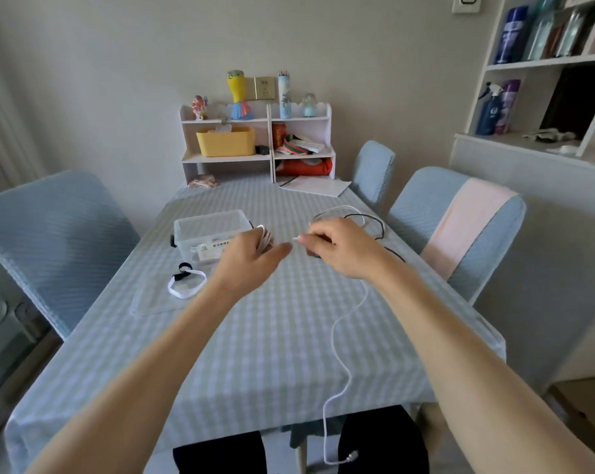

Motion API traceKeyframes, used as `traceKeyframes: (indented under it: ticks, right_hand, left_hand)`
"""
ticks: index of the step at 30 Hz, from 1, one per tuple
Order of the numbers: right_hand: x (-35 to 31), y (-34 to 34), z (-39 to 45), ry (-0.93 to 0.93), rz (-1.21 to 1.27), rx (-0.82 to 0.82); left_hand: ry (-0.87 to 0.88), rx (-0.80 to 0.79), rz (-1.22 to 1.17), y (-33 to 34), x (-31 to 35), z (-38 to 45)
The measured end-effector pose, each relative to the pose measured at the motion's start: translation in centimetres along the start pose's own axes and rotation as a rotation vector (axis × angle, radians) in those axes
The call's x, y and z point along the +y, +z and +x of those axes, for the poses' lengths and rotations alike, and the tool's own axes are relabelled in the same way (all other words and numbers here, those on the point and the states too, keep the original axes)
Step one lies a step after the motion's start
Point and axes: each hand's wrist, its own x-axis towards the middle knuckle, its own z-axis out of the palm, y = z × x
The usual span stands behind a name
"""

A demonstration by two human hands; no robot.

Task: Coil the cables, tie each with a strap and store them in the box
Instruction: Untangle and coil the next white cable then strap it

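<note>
Head view, hands first: left hand (251, 251) curled round a small coil of thin white cable (264, 235), loops showing past the knuckles; right hand (337, 246) pinching the same cable's run between thumb and fingertips, just at 3 o'clock of the left. From the right hand, loose white cable tail (337, 336) trailing toward 6 o'clock over the counter (289, 319) edge, metal plug dangling below. Behind the right hand, at 12 to 1 o'clock, a loose tangle of thin black cable (379, 227) and more white loops, uncoiled.

At 10 o'clock of the left hand, clear plastic storage box (210, 230), open, with a paper label of printed characters too small to read. Flat clear lid (152, 302) at 8 o'clock, carrying one finished white coil with black strap (186, 280), tied but not yet boxed.

Judged progress: one cable coiled and strapped, a second mid-coiling with much tail left, the black one untouched; strapping and boxing still ahead. No brand legible anywhere.
</note>
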Motion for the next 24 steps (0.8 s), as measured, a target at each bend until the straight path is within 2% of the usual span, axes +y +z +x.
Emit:
traceKeyframes:
  ticks: [5,8,11,14,16,19,24]
  right_hand:
    - [-0.2,0.1,-1.0,0.041,-0.001,-0.172]
    - [-1.2,1.2,-1.4,0.037,0.02,-0.147]
    - [-1.3,1.6,-1.9,0.048,-0.016,-0.095]
    - [-0.2,0.7,-2.6,0.112,-0.147,-0.147]
    - [1.4,-0.8,-3.2,0.167,-0.227,-0.157]
    - [3.3,-3.3,-4.2,0.23,-0.329,-0.095]
    - [5.7,-10.1,-5.1,0.341,-0.492,0.173]
  left_hand:
    - [0.21,0.065,0.661,0.0,-1.0,-0.6]
    - [0.155,0.105,0.814,0.4,-0.7,-0.2]
    - [0.001,0.08,0.679,1.1,-1.3,0.4]
    - [-0.288,-0.059,0.293,1.9,-2.2,1.0]
    - [-0.399,-0.116,0.047,2.6,-2.1,1.3]
    - [-0.419,-0.195,-0.049,4.4,-0.4,1.6]
    - [-0.34,-0.302,-0.14,9.0,6.9,4.1]
